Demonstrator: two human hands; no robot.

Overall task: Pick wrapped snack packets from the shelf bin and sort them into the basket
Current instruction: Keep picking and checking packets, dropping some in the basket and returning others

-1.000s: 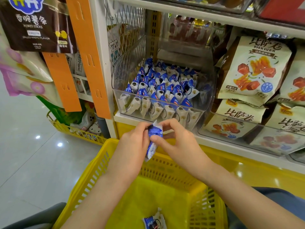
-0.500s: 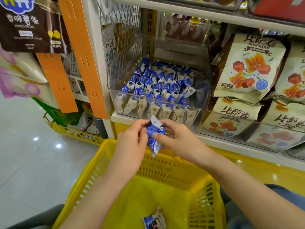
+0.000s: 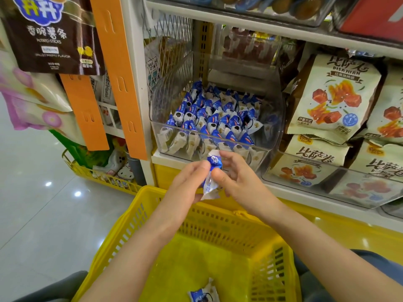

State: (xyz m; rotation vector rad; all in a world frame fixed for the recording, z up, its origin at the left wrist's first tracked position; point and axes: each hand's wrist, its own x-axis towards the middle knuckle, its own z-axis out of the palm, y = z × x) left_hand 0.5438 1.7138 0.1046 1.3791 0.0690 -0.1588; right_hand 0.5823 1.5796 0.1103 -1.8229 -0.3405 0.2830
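A blue-and-white wrapped snack packet (image 3: 211, 177) hangs upright between both hands, above the far rim of the yellow basket (image 3: 139, 216). My left hand (image 3: 185, 184) pinches it from the left, and my right hand (image 3: 237, 182) pinches it from the right. Just behind them, a clear shelf bin (image 3: 270, 136) holds several more of the same packets (image 3: 209, 118) in rows. One packet (image 3: 202, 294) lies on the basket floor near the front.
Large cream snack bags (image 3: 331, 99) fill the shelf to the right in another clear tray. An orange hanging strip (image 3: 122, 79) and a brown potato-stick bag (image 3: 54, 38) hang at the left. A lower yellow basket (image 3: 98, 173) sits on the shiny floor.
Both hands turned the held packet and lifted it slightly closer to the bin front; it now stands more upright. The camera view shifted a little.
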